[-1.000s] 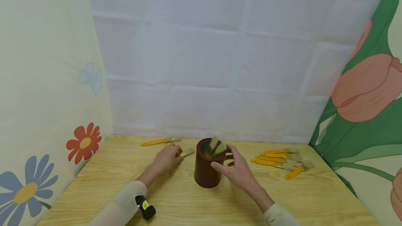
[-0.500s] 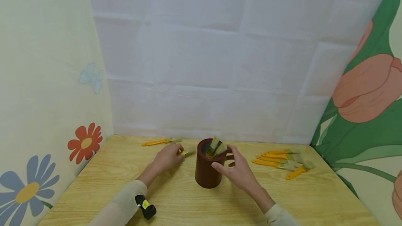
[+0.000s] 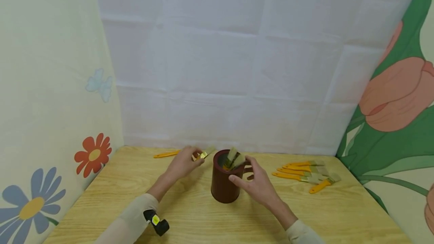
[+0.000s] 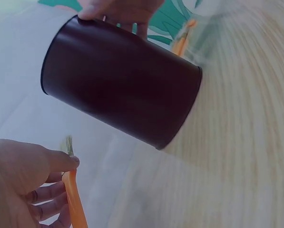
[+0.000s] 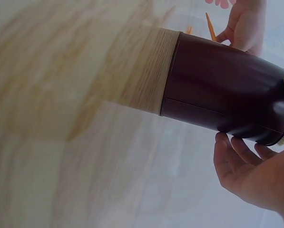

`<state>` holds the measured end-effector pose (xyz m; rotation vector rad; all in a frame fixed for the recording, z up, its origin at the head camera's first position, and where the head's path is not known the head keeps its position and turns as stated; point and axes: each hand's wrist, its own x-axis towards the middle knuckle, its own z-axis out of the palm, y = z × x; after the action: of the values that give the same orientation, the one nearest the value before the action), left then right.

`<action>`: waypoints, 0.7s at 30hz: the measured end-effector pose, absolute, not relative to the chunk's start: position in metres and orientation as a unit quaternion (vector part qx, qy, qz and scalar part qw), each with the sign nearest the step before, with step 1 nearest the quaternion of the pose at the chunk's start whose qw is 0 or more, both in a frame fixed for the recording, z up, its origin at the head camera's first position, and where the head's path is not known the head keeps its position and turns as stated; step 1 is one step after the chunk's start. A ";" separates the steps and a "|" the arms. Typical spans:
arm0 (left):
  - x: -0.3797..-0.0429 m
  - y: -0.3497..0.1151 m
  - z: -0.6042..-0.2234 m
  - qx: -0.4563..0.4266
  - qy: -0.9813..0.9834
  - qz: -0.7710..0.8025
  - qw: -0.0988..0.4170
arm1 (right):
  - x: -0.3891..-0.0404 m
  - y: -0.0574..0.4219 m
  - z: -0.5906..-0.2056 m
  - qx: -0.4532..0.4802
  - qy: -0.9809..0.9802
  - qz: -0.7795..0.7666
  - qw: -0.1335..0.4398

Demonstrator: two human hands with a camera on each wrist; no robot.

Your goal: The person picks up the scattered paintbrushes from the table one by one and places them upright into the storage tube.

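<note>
My left hand [image 3: 184, 162] holds a paintbrush [image 4: 74, 199] by its orange handle, pinched between thumb and fingers. The bristles point up and to the right, just left of a dark red cylindrical pot [image 3: 224, 188]. The pot stands upright on the table, and the bristle ends of a few paintbrushes [image 3: 234, 160] stick out of its mouth. My right hand [image 3: 259, 184] grips the pot near the rim from the right, thumb in front and fingers round the far side. The lower ends of the brushes inside are hidden by the pot's wall.
Another orange-handled paintbrush [image 3: 166, 154] lies at the back left, partly hidden behind my left hand. Several more paintbrushes [image 3: 305, 174] lie in a loose cluster to the right on the wooden table [image 3: 196, 217]. A white sheet [image 3: 217, 67] hangs along the back edge.
My left hand has picked the paintbrush up off the table and raised it a little, back and to the right. The right hand and pot have stayed in place.
</note>
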<state>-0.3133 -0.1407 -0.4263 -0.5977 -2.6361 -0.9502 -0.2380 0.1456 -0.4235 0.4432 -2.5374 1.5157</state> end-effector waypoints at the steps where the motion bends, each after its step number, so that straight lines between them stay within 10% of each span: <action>1: -0.312 -0.140 -0.423 -0.210 -0.909 -0.335 0.135 | -0.238 0.146 -0.423 0.147 -0.847 0.506 0.075; 21: -0.276 -0.130 -0.360 -0.230 -0.845 -0.442 0.195 | -0.242 0.146 -0.426 0.148 -0.846 0.507 0.074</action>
<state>-0.2760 -0.1303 -0.3599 -0.6438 -2.3668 -1.2400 -0.2420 0.1465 -0.4262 0.4441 -2.5379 1.5221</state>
